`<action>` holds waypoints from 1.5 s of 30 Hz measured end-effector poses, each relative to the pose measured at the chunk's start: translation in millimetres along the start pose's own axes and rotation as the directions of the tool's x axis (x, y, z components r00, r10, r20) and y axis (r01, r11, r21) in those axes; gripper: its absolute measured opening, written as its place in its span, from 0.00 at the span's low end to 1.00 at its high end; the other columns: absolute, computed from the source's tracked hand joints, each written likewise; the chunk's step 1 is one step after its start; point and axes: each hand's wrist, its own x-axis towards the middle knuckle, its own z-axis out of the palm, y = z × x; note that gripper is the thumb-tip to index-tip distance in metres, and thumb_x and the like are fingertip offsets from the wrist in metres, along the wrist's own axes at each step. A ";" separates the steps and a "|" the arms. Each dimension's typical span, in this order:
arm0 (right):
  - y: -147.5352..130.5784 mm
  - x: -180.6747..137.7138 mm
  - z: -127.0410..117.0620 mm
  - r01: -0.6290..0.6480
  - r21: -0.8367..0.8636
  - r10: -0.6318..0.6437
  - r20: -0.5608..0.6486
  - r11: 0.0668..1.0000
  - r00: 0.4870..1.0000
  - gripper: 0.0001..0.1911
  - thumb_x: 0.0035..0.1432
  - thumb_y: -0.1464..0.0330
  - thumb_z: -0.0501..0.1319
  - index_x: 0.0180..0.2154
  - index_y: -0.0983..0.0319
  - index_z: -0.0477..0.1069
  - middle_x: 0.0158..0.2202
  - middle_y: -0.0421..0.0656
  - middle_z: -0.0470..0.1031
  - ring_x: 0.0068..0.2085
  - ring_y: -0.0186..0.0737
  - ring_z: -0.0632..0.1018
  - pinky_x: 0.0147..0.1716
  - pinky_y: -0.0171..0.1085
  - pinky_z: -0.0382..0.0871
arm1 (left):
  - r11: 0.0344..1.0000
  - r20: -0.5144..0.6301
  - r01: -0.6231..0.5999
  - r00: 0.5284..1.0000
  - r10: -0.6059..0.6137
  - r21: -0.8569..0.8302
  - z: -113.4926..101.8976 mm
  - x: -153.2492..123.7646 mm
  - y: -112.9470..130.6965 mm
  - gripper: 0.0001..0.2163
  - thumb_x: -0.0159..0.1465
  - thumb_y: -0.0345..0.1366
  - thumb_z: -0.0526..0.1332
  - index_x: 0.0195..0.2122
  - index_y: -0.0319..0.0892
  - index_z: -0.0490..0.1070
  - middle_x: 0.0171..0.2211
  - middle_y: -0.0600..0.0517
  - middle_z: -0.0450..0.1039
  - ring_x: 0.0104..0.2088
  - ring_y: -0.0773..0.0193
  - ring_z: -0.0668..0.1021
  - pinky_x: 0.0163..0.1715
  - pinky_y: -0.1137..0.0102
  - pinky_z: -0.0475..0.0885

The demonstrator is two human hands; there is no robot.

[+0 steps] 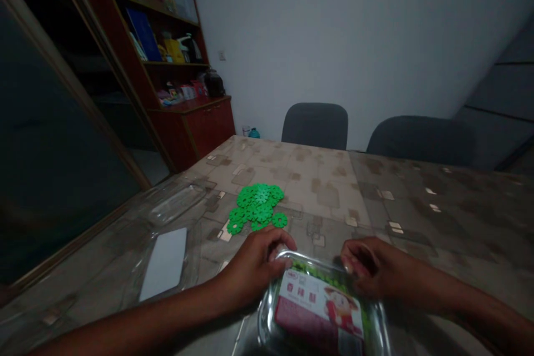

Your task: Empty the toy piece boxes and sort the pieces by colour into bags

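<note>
My left hand (254, 267) and right hand (371, 270) grip the clear box (321, 311) at its far corners; it seems light, thin, slippery.

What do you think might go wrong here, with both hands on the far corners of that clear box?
1. The left hand and right hand grip the far corners of the clear box; if it springs open, the green pieces inside may scatter.
2. The green discs lie loose just beyond the fingers; a forward jerk could knock them apart.
3. The table cover looks glossy, so the box might slide.
</note>
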 end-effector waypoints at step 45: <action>-20.1 12.2 20.1 0.134 -0.073 -0.137 -0.043 0.988 0.990 0.04 0.53 0.71 0.60 0.29 0.60 0.64 0.25 0.35 0.64 0.28 0.34 0.64 0.25 0.34 0.53 | 0.961 0.384 -0.117 0.923 0.012 0.251 -25.7 19.1 28.5 0.05 0.61 0.32 0.64 0.34 0.42 0.68 0.31 0.57 0.67 0.32 0.65 0.70 0.29 0.72 0.59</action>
